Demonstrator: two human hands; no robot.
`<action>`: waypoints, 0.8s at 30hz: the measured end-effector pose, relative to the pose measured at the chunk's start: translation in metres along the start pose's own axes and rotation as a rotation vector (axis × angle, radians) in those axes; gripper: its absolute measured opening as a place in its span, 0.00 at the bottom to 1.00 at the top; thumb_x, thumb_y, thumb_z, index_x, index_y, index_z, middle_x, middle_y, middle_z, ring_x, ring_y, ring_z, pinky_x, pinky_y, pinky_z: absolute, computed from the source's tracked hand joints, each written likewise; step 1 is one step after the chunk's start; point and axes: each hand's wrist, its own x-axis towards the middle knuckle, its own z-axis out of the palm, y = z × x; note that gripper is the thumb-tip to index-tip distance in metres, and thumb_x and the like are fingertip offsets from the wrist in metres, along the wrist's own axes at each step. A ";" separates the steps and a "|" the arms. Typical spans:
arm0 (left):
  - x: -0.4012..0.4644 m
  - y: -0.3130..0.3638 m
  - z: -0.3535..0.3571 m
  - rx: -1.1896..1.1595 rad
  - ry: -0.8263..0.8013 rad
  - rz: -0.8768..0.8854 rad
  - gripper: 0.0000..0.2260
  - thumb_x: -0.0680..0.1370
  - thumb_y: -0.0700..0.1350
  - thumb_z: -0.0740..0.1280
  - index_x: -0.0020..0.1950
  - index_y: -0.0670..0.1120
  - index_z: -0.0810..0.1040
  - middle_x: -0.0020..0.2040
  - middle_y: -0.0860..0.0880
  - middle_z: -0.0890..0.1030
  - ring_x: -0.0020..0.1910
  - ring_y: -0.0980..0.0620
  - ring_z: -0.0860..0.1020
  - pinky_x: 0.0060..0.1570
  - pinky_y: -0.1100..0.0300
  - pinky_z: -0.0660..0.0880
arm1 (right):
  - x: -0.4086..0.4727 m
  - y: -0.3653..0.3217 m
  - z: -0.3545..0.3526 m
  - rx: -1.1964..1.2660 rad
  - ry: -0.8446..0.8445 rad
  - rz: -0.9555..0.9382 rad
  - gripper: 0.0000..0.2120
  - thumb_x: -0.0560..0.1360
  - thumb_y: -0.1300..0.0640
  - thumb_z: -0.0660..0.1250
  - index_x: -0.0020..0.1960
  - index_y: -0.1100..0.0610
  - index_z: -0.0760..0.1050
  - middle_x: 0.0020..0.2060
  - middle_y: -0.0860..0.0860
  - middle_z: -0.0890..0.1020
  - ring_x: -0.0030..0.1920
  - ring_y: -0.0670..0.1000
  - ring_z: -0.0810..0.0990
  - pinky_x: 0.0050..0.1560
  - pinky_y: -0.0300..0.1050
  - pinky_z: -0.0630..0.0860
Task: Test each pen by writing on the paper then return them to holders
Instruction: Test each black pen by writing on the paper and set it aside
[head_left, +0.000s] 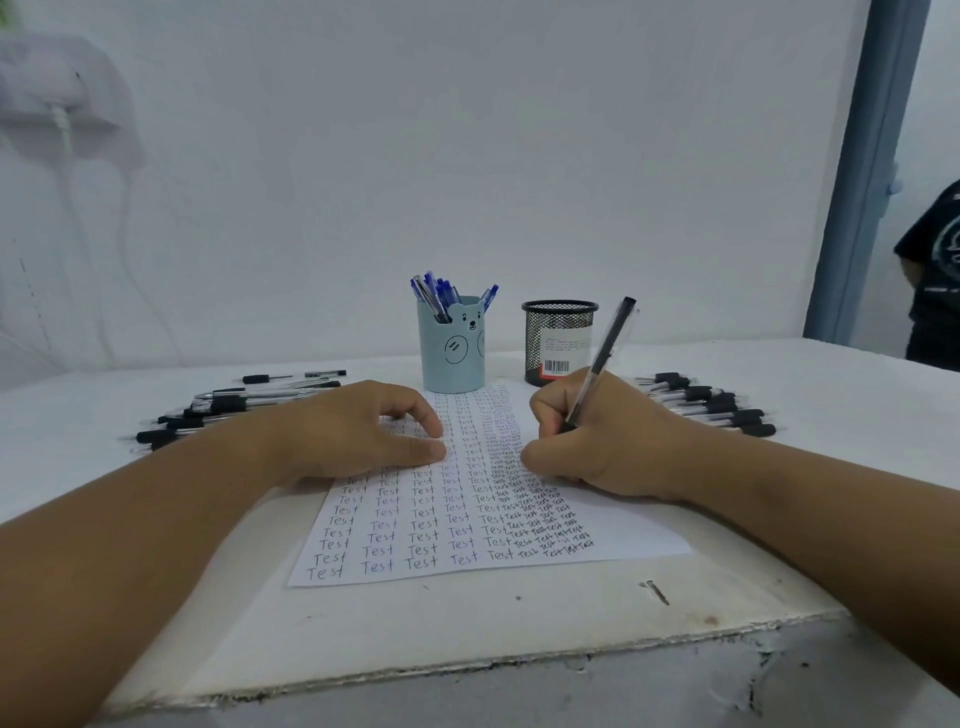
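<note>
black pen (602, 358) | pinched in right hand (597, 441) grip, tip on paper (441, 530) | left hand (358, 431) pressing paper, fingers loose

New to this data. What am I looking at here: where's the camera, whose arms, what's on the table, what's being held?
There is no robot. A person wears one wide-angle camera on the head, so this single view looks forward and down at their own arms.

The right hand grips a black pen with its tip down at the paper, which is filled with columns of the word "Test". The left hand rests on the paper and holds nothing.

Behind the paper stand a blue bear holder with blue pens in it and a black mesh holder; no pens show above its rim. Black pens lie in a row at the left and another at the right on the white table. Another person is partly visible at the far right edge.
</note>
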 end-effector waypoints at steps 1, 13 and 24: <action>0.000 0.000 0.000 0.001 -0.002 0.000 0.11 0.69 0.66 0.72 0.50 0.70 0.79 0.66 0.61 0.74 0.65 0.58 0.71 0.70 0.54 0.65 | 0.000 0.000 0.000 -0.007 0.002 -0.004 0.18 0.69 0.63 0.72 0.27 0.54 0.68 0.26 0.52 0.73 0.28 0.46 0.68 0.30 0.38 0.65; 0.000 0.001 0.000 0.012 -0.006 -0.005 0.12 0.69 0.67 0.71 0.51 0.69 0.79 0.65 0.61 0.74 0.65 0.59 0.71 0.69 0.55 0.65 | 0.000 0.001 -0.001 -0.003 0.001 -0.019 0.17 0.69 0.64 0.72 0.28 0.55 0.68 0.27 0.55 0.74 0.28 0.47 0.68 0.29 0.37 0.65; -0.001 0.001 -0.001 0.004 -0.017 -0.014 0.13 0.69 0.66 0.72 0.52 0.68 0.80 0.67 0.61 0.74 0.66 0.58 0.71 0.68 0.56 0.64 | 0.000 0.002 -0.002 0.004 -0.016 -0.020 0.17 0.69 0.64 0.72 0.27 0.55 0.67 0.27 0.56 0.74 0.29 0.48 0.68 0.31 0.40 0.65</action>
